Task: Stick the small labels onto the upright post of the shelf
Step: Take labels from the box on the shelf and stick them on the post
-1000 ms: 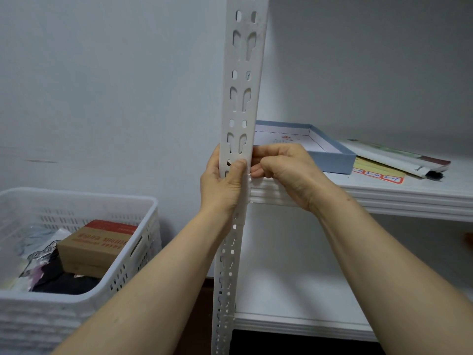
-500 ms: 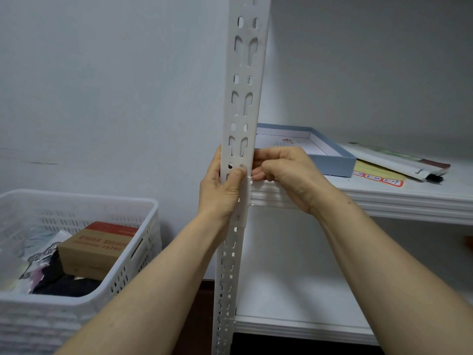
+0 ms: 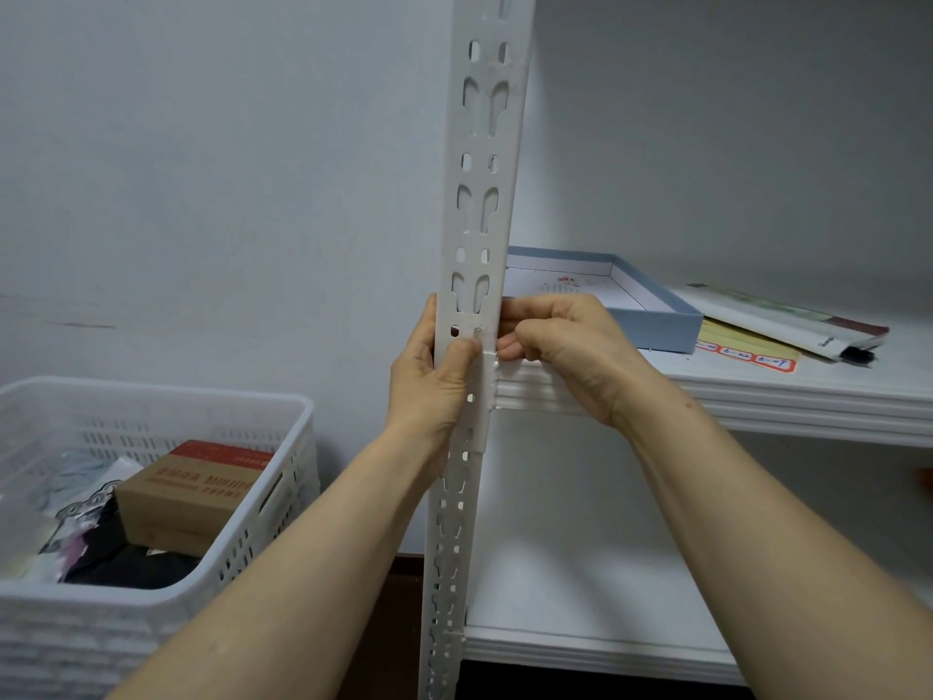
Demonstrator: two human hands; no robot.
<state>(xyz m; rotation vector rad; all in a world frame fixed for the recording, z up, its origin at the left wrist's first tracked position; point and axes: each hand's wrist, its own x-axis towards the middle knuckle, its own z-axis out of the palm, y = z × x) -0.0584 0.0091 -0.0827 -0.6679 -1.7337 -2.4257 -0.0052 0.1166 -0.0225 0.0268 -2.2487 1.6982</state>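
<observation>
Left hand (image 3: 429, 381): our fingers clasp the post (image 3: 484, 144), thumb pressing its front.
Right hand (image 3: 560, 351): fingers curled at the post's right edge; what they pinch, we cannot tell.

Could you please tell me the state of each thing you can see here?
upright post: vertical, gripped by the left hand.
left hand: wrapped round the post, thumb on its front.
right hand: fingers curled at the post's right edge.
blue box: open, on the shelf.
cardboard box: closed, in the white basket.
</observation>
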